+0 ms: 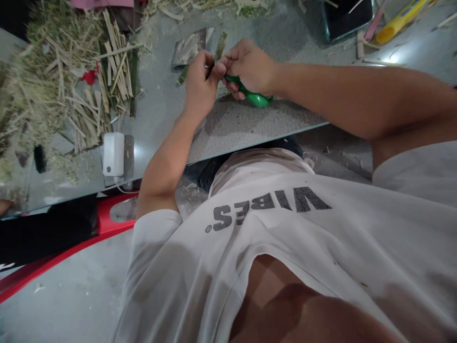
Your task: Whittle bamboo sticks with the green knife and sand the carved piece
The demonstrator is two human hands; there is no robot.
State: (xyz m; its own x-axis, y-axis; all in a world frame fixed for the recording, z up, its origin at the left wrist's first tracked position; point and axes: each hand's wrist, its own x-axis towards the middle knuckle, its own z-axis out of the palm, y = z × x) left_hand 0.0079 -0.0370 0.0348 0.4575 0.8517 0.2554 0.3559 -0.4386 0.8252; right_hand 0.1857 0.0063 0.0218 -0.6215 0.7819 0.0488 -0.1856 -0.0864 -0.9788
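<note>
Both hands meet above the grey table (160,85) near its front edge. My right hand (248,69) is closed around a tool with a green handle (259,99), whose other end is hidden by the fingers. My left hand (203,78) is pinched against the right fingertips, holding a thin green strip (183,76) that shows at its left side. A greenish-brown piece (221,44) sticks up just beyond the fingertips. Behind my left hand lies a dark, worn flat piece (189,47).
Cut sticks (116,66) and a heap of shavings (32,95) cover the left side, with a red object (90,75) among them. A white box with a cable (113,155) sits at the left front edge. A phone (348,19) and yellow tool (400,21) lie back right.
</note>
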